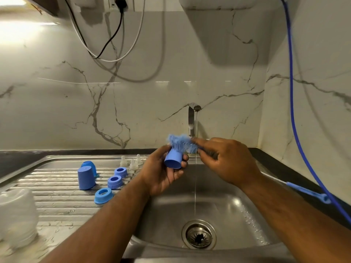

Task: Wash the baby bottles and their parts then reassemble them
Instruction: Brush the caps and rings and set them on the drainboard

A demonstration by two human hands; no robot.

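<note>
Over the sink basin [224, 209] my left hand [161, 173] grips a blue bottle cap [173, 159], its closed end towards me. My right hand [226, 158] holds a blue bottle brush [181, 142] whose bristles sit at the cap's far opening. The brush's long handle [307, 191] runs back along my right forearm. A thin stream of water [195, 186] falls from the tap [191, 120] just right of the cap. On the drainboard [57, 202] stand two more blue caps [86, 177], three blue collar rings [115, 182] and three clear teats [133, 164].
Clear bottles [17, 219] stand blurred at the drainboard's near left corner. The drain strainer [199, 234] sits in the basin's middle. A blue cord [292, 111] hangs down the right wall. Black and white cables [106, 44] loop on the marble backsplash.
</note>
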